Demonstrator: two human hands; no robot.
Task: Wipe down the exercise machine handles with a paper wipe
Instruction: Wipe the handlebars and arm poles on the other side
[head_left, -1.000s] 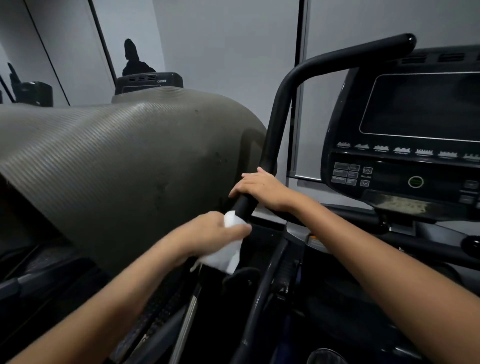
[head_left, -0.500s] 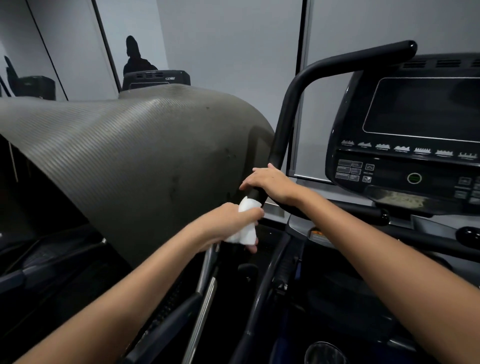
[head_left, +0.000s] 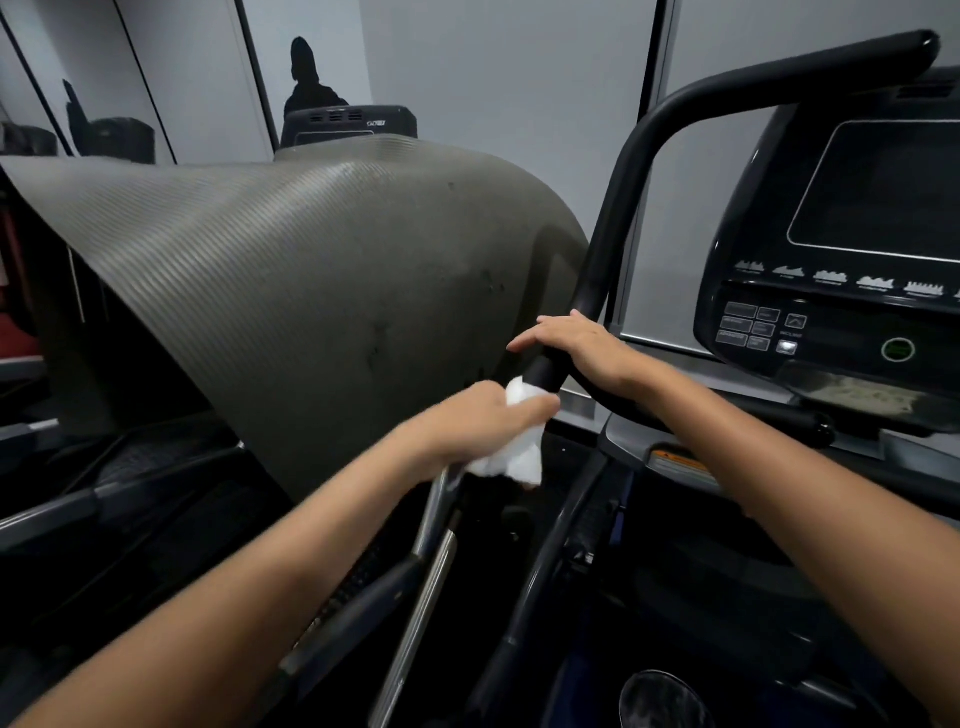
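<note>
Where the long black curved handle bar of the exercise machine bends down low, a crumpled white paper wipe is pressed against it. The person's left hand is closed around the wipe, and it looks a little blurry. A loose bit of the wipe hangs down under the fingers. Just above it on the same bar, the right hand sits on top of the handle with its fingers curled loosely over it. The two hands are near each other but not touching. To the right stands the machine's black console with a dark screen and small buttons. To the left, a big grey ribbed rubber mat is draped over something beside the machine. Below the hands, a shiny silver metal rod slants down into the dark.
</note>
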